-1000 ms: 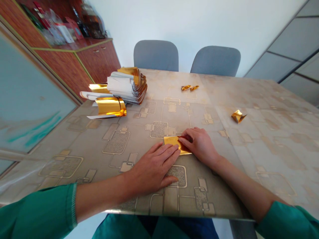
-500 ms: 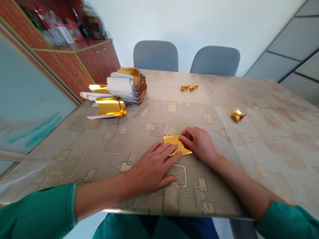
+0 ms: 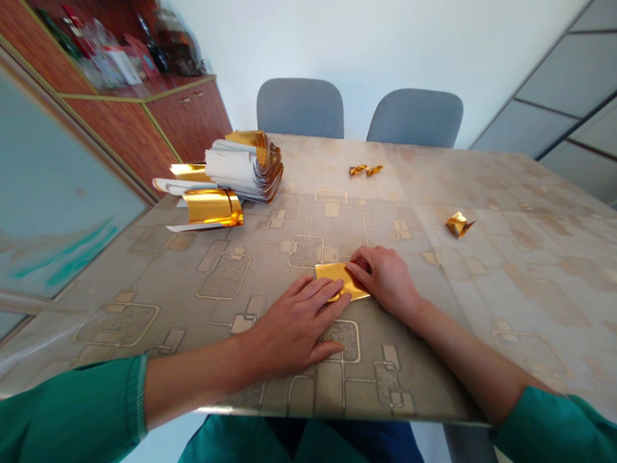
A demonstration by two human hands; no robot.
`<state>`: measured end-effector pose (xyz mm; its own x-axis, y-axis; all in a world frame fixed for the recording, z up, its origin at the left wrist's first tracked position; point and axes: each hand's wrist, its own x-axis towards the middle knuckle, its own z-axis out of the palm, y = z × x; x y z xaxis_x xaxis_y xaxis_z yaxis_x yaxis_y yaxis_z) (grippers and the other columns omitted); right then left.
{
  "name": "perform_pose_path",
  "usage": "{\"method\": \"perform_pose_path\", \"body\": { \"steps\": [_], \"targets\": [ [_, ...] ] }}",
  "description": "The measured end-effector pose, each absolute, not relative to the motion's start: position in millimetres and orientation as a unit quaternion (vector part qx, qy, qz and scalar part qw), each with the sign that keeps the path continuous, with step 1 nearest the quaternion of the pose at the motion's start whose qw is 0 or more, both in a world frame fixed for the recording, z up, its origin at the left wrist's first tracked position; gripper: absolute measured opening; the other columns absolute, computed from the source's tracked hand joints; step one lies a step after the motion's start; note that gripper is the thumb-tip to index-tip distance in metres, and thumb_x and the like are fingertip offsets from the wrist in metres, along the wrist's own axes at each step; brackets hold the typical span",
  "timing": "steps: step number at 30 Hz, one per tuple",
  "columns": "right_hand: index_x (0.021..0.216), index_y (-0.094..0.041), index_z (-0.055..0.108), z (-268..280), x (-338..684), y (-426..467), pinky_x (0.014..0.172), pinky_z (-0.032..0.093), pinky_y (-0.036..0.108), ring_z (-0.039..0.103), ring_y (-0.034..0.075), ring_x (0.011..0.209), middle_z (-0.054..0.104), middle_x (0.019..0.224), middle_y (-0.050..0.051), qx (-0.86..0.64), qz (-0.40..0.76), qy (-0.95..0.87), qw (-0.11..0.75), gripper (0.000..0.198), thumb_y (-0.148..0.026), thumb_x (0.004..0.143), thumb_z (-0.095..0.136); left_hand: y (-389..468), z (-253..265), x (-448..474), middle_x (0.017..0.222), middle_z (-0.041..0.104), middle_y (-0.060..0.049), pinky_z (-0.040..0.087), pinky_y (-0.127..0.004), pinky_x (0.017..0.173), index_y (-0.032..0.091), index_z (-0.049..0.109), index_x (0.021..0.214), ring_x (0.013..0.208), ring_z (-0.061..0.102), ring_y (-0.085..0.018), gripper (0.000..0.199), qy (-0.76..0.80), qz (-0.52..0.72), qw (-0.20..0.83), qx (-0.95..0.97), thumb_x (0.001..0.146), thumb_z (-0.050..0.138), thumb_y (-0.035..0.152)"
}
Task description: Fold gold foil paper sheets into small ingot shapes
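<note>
A small piece of shiny gold foil paper (image 3: pixel 355 290) lies flat on the patterned tabletop, near the front edge. My left hand (image 3: pixel 306 315) rests on its left part with the fingers stretched out and the thumb apart. At the upper right side of the paper, my right hand (image 3: pixel 383 276) pinches the edge between curled thumb and fingers. Those fingertips partly cover the paper's right corner, so I cannot see that corner well.
Toward the back left lies a thick stack of gold and white paper sheets (image 3: pixel 234 170), with loose curled sheets beside it. One folded gold piece (image 3: pixel 459 225) sits at the right, and a twisted gold piece (image 3: pixel 366 170) lies farther back. Two grey chairs (image 3: pixel 299 108) stand behind the table (image 3: pixel 270 263).
</note>
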<state>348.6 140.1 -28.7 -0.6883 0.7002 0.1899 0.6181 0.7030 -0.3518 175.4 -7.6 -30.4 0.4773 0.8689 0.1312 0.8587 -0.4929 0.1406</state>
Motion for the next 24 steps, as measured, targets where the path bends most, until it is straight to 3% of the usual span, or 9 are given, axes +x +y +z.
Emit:
{"method": "perform_pose_path", "body": {
  "steps": [10,14,17,24],
  "targets": [
    [0.082,-0.018,0.062,-29,345,137,0.065,0.031,0.029,0.055,0.018,0.067,0.064,0.069,0.002,-0.366,0.073,-0.916,0.144,0.009,-0.023,0.09,0.06,-3,-25,176,0.143,0.047,-0.015,0.031,-0.049,0.112,0.019,0.041,0.145,0.132,0.042,-0.032,0.065,0.498,0.08,0.033,0.863,0.093,0.052,0.057],
    [0.094,-0.017,0.063,-23,350,131,0.07,0.034,0.031,0.055,0.022,0.081,0.067,0.082,0.006,-0.33,0.027,-0.925,0.188,0.008,-0.024,0.092,0.06,-2,-22,176,0.141,0.048,-0.014,0.033,-0.049,0.11,0.019,0.042,0.144,0.129,0.043,-0.031,0.064,0.493,0.083,0.032,0.866,0.093,0.053,0.056],
    [0.091,-0.018,0.062,-19,353,120,0.075,0.033,0.033,0.051,0.024,0.087,0.065,0.089,0.008,-0.289,-0.028,-0.934,0.211,0.011,-0.025,0.095,0.054,-2,-23,176,0.142,0.047,-0.014,0.033,-0.049,0.11,0.019,0.042,0.144,0.129,0.043,-0.031,0.064,0.493,0.086,0.032,0.865,0.092,0.053,0.056],
    [0.088,-0.018,0.059,-32,350,107,0.074,0.028,0.035,0.048,0.024,0.084,0.063,0.087,0.006,-0.286,-0.055,-0.95,0.113,0.012,-0.019,0.096,0.051,-1,-25,173,0.144,0.046,-0.016,0.032,-0.048,0.112,0.017,0.04,0.146,0.132,0.042,-0.032,0.068,0.486,0.086,0.02,0.87,0.092,0.053,0.057]
  ]
}}
